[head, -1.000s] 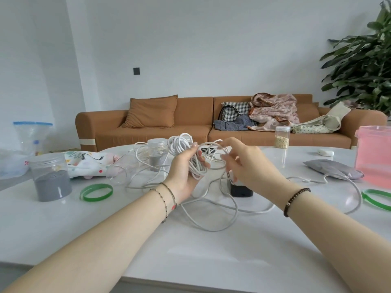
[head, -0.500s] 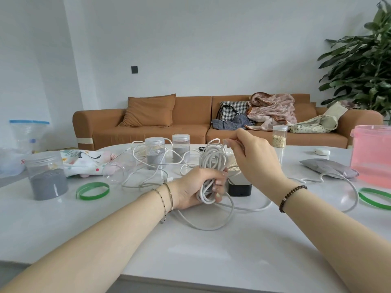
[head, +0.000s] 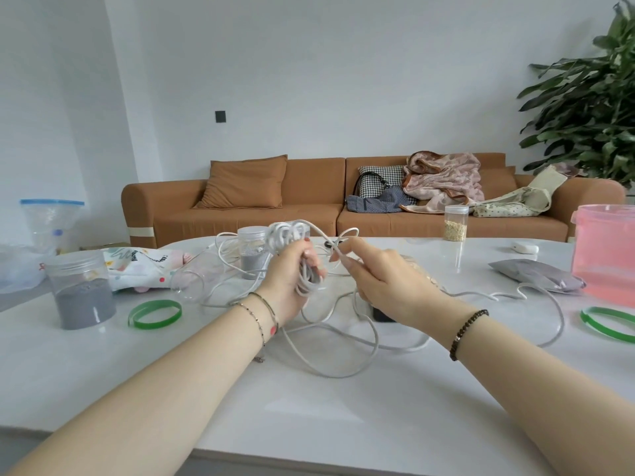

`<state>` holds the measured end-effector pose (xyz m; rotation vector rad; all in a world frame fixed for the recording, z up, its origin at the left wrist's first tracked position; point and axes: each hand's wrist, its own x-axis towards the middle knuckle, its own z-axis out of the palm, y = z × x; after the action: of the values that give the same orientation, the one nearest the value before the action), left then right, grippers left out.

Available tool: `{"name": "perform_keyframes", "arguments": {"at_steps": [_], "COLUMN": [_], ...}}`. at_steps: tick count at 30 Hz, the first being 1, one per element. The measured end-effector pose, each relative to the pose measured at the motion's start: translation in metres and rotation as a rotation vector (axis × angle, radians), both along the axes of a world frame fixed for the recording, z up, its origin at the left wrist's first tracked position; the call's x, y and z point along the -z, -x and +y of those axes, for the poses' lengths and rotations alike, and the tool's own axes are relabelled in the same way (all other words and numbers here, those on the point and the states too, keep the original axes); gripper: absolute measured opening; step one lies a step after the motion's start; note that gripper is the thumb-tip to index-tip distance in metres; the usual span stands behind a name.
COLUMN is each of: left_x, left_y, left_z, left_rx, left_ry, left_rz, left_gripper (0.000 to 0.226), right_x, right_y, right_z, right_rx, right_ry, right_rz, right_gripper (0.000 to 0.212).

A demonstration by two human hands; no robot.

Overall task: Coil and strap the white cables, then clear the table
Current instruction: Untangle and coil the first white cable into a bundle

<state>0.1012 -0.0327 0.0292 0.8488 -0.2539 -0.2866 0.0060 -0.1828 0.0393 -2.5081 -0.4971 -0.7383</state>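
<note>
White tabletop (head: 309,424) fills the near view, and both bare forearms reach out over it. Just beyond the wrists, loose cable (head: 338,374) lies in slack loops on the surface and trails right toward a grey pouch (head: 536,274).

Above those loops the left hand (head: 292,281) is clenched round the middle of the coil (head: 287,235), a bundle of white cable standing upright out of the fist. Half a second earlier this hand held the coil lower, close to the table; now it is lifted and sits further left.

The right hand (head: 378,281) was then raised over the top of the coil. Now it is down level with the left hand and just beside it, its thumb and forefinger pinching a single strand that runs up to the coil's top. A black box (head: 381,315) shows partly under that hand.

To the left, a green band (head: 154,314) lies near a jar of grey powder (head: 80,290). A second green band (head: 608,324) lies at the right edge, in front of a pink tub (head: 604,249). Farther back stands a small jar of grain (head: 455,223), then a brown sofa (head: 240,214) and a leafy plant (head: 591,108).
</note>
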Motion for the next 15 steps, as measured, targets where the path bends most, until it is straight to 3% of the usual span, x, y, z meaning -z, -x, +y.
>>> {"name": "perform_keyframes", "arguments": {"at_steps": [3,5,8,12,15], "left_x": [0.001,0.004,0.004,0.001,0.004], "left_y": [-0.015,-0.015,-0.005,0.001,0.003], "left_z": [0.012,0.012,0.005,0.001,0.002], "left_rx": [-0.082,-0.066,-0.018,0.029,0.059], "left_ry": [0.025,-0.006,-0.105,-0.162,-0.22], "left_rz": [0.093,0.111,0.009,-0.071,-0.149], "left_gripper": [0.046,0.043,0.035,0.068,0.073], "right_x": [0.0,0.0,0.001,0.003,0.003], "right_y": [-0.004,-0.005,-0.003,-0.004,-0.005], "right_z": [-0.004,-0.005,-0.005,-0.004,-0.007], "right_rx": [0.069,0.077,0.031,0.066,0.086], "right_ry": [0.024,0.031,-0.004,-0.03,-0.025], "right_rz": [-0.015,-0.044,-0.124,-0.236,-0.258], "right_gripper": [0.017,0.022,0.023,0.021,0.019]}}
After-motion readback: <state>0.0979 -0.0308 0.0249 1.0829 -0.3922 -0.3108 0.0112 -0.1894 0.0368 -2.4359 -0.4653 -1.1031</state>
